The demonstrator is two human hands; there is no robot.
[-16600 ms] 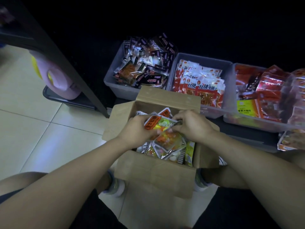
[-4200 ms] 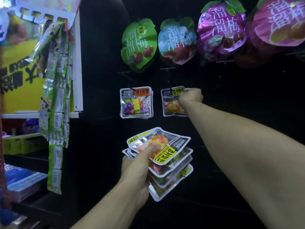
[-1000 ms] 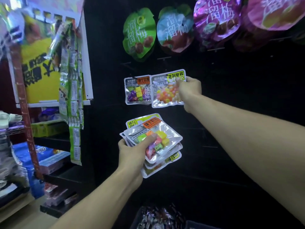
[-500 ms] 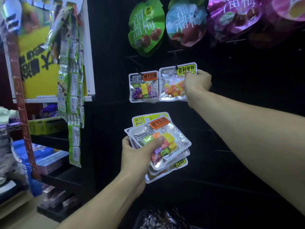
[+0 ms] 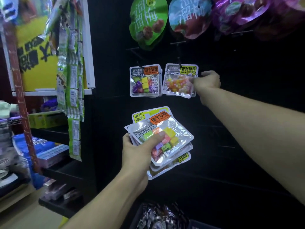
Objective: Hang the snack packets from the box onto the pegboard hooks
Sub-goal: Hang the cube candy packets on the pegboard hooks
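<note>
On the black pegboard [image 5: 231, 100] in front of me, two packs hang side by side from hooks: an orange-label pack [image 5: 145, 80] on the left and a yellow-label pack [image 5: 179, 80] just right of it. My right hand [image 5: 208, 80] reaches to the yellow-label pack's right edge, its fingers curled and touching that edge; I cannot tell whether they pinch it. Lower down, my left hand [image 5: 140, 147] grips a stack [image 5: 165, 142] of packs, thumb pressed on the top one, the other fingers hidden underneath. The stack is fanned and tilted, held well below the hung packs. Above them hang a green bag [image 5: 146, 22], a blue bag [image 5: 189, 15] and a purple bag [image 5: 239, 12]. A green strip [image 5: 72, 80] of sachets dangles at the left. A bin [image 5: 161, 217] of wrapped snacks sits at the bottom.
</note>
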